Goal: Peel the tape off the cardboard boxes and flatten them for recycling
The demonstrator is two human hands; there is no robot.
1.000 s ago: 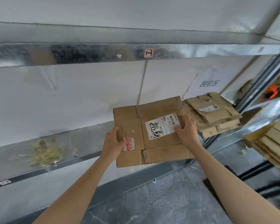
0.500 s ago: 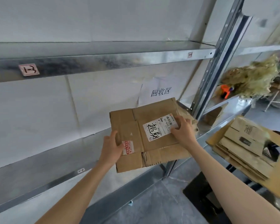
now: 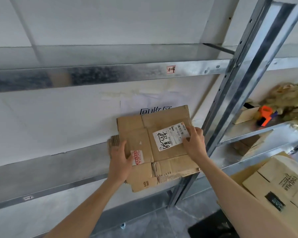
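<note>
I hold a flattened brown cardboard box point(image 3: 169, 160) flat over the metal shelf point(image 3: 58, 169), in front of the white wall. It carries a white shipping label point(image 3: 169, 137) with black handwriting and a small red-and-white sticker point(image 3: 137, 158). My left hand point(image 3: 120, 160) grips its left edge, thumb on top beside the sticker. At the right edge, my right hand point(image 3: 193, 143) grips the box with fingers over the label's corner. Another piece of corrugated cardboard point(image 3: 113, 141) peeks out under the box's left side.
A steel shelf upright point(image 3: 230, 100) stands just right of the box. The neighbouring bay holds an orange tape dispenser point(image 3: 265, 115), a straw-like bundle point(image 3: 289, 98) and a small box. Flattened cardboard boxes point(image 3: 282, 184) are stacked at lower right. A paper sign point(image 3: 155, 103) hangs on the wall.
The view swung right along the shelving, then back a little. Both hands kept their grip and carried the box further in over the shelf; the earlier stack is now hidden beneath it.
</note>
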